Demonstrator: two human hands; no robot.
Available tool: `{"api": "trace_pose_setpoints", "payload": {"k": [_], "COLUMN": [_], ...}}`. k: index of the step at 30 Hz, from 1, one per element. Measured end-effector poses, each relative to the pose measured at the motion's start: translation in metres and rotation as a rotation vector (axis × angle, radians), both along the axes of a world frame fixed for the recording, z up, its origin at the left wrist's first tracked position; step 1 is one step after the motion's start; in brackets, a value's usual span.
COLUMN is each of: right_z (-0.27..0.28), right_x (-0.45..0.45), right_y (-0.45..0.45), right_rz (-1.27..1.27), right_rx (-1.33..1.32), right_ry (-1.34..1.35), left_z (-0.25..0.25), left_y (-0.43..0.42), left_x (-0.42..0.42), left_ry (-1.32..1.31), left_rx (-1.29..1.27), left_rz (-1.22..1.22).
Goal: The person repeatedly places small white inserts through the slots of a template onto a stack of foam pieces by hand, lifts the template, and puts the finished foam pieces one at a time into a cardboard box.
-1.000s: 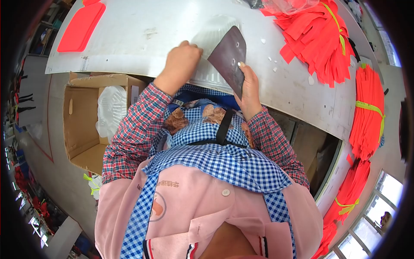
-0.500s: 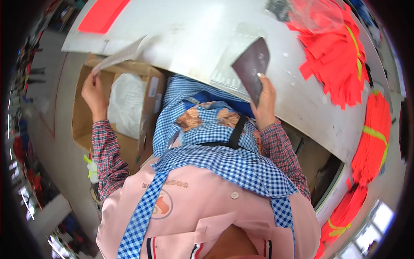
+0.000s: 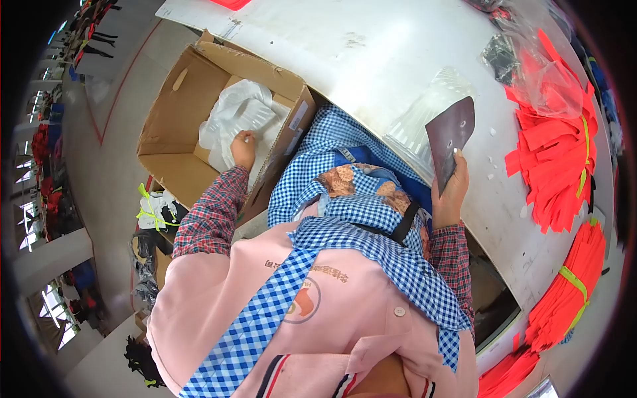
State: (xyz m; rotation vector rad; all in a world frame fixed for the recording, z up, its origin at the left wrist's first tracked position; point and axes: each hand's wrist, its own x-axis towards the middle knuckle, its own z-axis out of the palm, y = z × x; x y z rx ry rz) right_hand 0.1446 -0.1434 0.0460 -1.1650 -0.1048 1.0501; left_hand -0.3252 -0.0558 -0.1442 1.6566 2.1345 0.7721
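My left hand (image 3: 243,149) is down inside an open cardboard box (image 3: 162,126), fingers curled closed at the near edge of a thin clear plastic sheet (image 3: 255,113). Crumpled whitish plastic lies under the sheet in the box. Over the table's front edge, my right hand (image 3: 452,189) grips a dark brown flat piece (image 3: 450,136) with a rounded end and small light spots or holes, thumb on its face. Beside that piece, a stack of clear plastic sheets (image 3: 424,113) lies on the white table (image 3: 332,40).
Bright orange strips tied with yellow bands (image 3: 554,159) lie at the table's right, partly under clear plastic. More orange bundles (image 3: 570,285) hang along the right edge. A bag with yellow-green ties (image 3: 156,209) is by the box.
My left hand has lowered the clear plastic sheet from above the box's rim into the box. My right hand still holds the dark piece. The view has shifted left.
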Motion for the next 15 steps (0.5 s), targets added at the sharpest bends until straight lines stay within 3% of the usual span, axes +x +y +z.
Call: {"api": "trace_pose_setpoints", "payload": {"k": [3,7,10,13,15], "right_z": [0.0,-0.001,-0.004,-0.005,-0.013], "right_x": [0.0,0.002,0.006,0.006,0.014], "right_y": [0.0,-0.002,-0.003,-0.001,-0.004], "right_rz": [0.004,0.004,0.018,-0.01,-0.038], "right_rx": [0.016,0.011,0.036,0.051,0.057], "right_ry": [-0.005,-0.011,0.005,-0.045,-0.14], "left_z": [0.02,0.003,-0.01,-0.003,0.036], "left_y": [-0.016,-0.018,-0.006,0.009,0.033], "left_x": [0.022,0.006,-0.006,0.001,-0.003], "left_ry": [-0.177,-0.039,0.175,0.481,0.356], "left_rx": [-0.223,-0.409,-0.551,-0.581,-0.341], "left_rz": [0.062,-0.011,-0.204,-0.188,-0.267]}}
